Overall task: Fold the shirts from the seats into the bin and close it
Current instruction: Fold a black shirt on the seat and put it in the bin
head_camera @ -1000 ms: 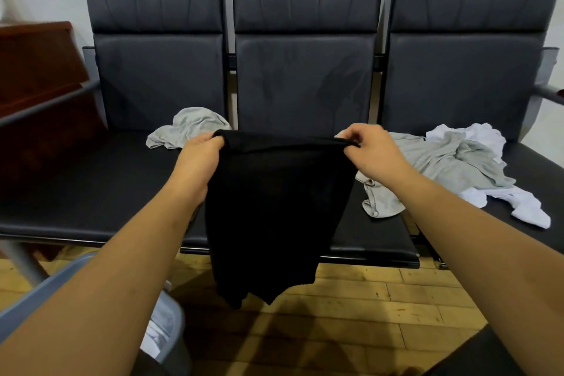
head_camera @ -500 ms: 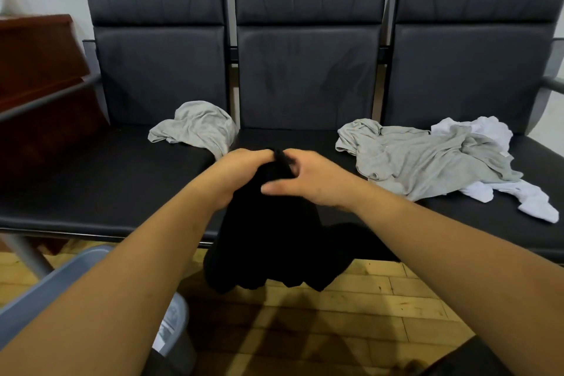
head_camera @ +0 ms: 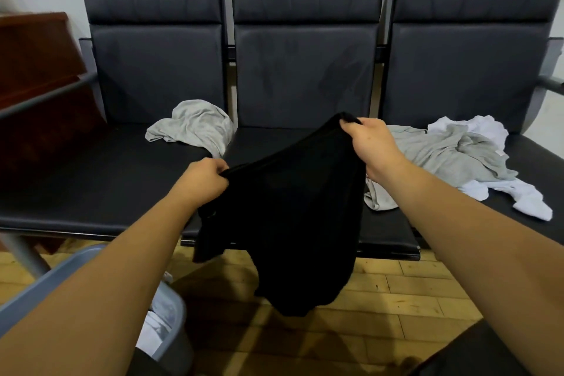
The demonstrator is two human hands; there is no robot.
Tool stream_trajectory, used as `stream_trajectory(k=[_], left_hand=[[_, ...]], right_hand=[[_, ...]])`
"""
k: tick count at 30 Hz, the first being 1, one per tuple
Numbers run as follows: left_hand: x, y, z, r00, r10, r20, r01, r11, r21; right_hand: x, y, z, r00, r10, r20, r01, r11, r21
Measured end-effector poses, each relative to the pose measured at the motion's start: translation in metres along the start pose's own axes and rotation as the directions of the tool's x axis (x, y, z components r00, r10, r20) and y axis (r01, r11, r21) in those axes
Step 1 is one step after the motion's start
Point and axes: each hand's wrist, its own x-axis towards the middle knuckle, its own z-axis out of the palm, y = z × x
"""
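My left hand (head_camera: 204, 180) and right hand (head_camera: 370, 146) each pinch the top edge of the black shirt (head_camera: 290, 217), which hangs slanted past the front edge of the seats (head_camera: 91, 180), with open floor (head_camera: 396, 299) below. Its folding looks barely begun. Two grey shirts (head_camera: 195, 125) (head_camera: 451, 156) and a white shirt (head_camera: 476, 128) lie unfolded on the seats. The open bin (head_camera: 175, 311) under my left arm holds something white.

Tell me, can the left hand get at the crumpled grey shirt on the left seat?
Probably not yet: the left hand grips the hanging black shirt. The crumpled grey shirt lies just beyond it, with nothing between.
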Motion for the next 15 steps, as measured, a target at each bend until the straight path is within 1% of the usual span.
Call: stream_trajectory(k=[2, 3, 4, 6, 7, 8, 9, 11, 13, 14, 15], left_hand=[[0.001, -0.006, -0.005, 0.999, -0.025, -0.029, 0.018, 0.977, -0.21], [0.0, -0.008, -0.009, 0.999, -0.032, -0.009, 0.028, 0.95, -0.311], [-0.004, -0.008, -0.015, 0.999, -0.036, 0.037, 0.048, 0.916, -0.398], [-0.014, -0.008, -0.024, 0.982, -0.045, 0.181, 0.137, 0.834, -0.535], [-0.018, -0.006, -0.027, 0.968, -0.037, 0.25, 0.182, 0.787, -0.589], [-0.021, -0.005, -0.029, 0.957, -0.027, 0.287, 0.21, 0.749, -0.629], [-0.023, -0.002, -0.029, 0.955, -0.023, 0.297, 0.221, 0.723, -0.655], [-0.022, 0.005, -0.03, 0.964, -0.023, 0.266, 0.202, 0.716, -0.668], [-0.014, 0.014, -0.03, 0.973, -0.034, 0.23, 0.183, 0.725, -0.664], [-0.008, 0.019, -0.032, 0.974, -0.053, 0.22, 0.19, 0.721, -0.666], [0.0, 0.024, -0.032, 0.973, -0.084, 0.214, 0.209, 0.716, -0.666]], right_hand=[[0.003, 0.005, -0.007, 1.0, 0.016, -0.016, -0.017, 0.998, -0.054], [0.006, 0.008, -0.011, 0.999, 0.023, -0.033, -0.025, 0.997, -0.07], [0.007, 0.01, -0.014, 0.998, 0.035, -0.049, -0.038, 0.997, -0.063], [0.009, 0.013, -0.019, 0.994, 0.093, -0.053, -0.091, 0.995, 0.043], [0.009, 0.014, -0.022, 0.991, 0.129, -0.033, -0.126, 0.988, 0.093], [0.01, 0.015, -0.024, 0.987, 0.161, 0.003, -0.16, 0.98, 0.116], [0.01, 0.017, -0.025, 0.982, 0.181, 0.051, -0.185, 0.978, 0.094], [0.007, 0.019, -0.024, 0.967, 0.199, 0.16, -0.189, 0.979, -0.073], [0.003, 0.021, -0.02, 0.941, 0.202, 0.273, -0.121, 0.951, -0.286], [0.002, 0.02, -0.018, 0.929, 0.203, 0.309, -0.087, 0.933, -0.35], [0.002, 0.02, -0.016, 0.924, 0.203, 0.323, -0.074, 0.927, -0.369]])
